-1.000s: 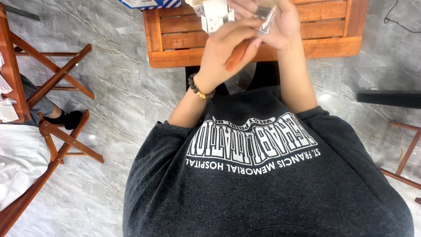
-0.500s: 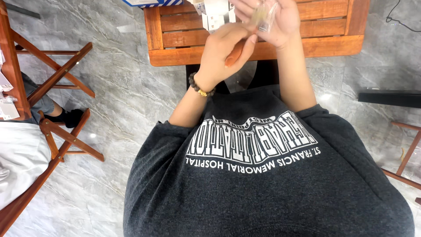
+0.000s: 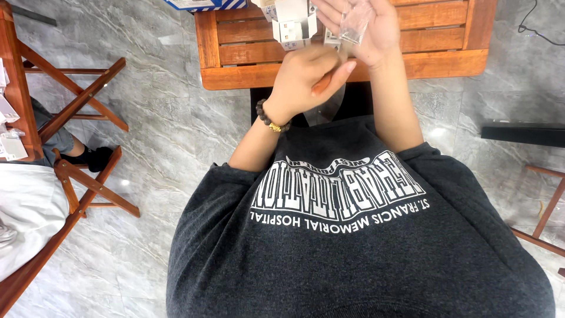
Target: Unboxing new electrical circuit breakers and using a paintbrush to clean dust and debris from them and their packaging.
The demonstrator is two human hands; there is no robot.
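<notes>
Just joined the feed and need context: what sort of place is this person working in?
Probably an indoor room used as an informal packing or assembly spot, not a factory line. Signs: a polished grey marble-look tiled floor, a slatted wooden table with small white boxes, and folding wooden chairs.

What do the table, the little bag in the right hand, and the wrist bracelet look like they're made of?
Table: slatted wood with an orange-brown, faintly glossy finish and visible grain. Bag in the right hand: thin clear plastic, see-through and crinkled. Bracelet on the left hand: dark round beads, possibly wood or stone, one gold-coloured.

Left hand (image 3: 303,76) gripping orange tool (image 3: 325,82), right hand (image 3: 366,26) holding clear bag (image 3: 355,23)
</notes>
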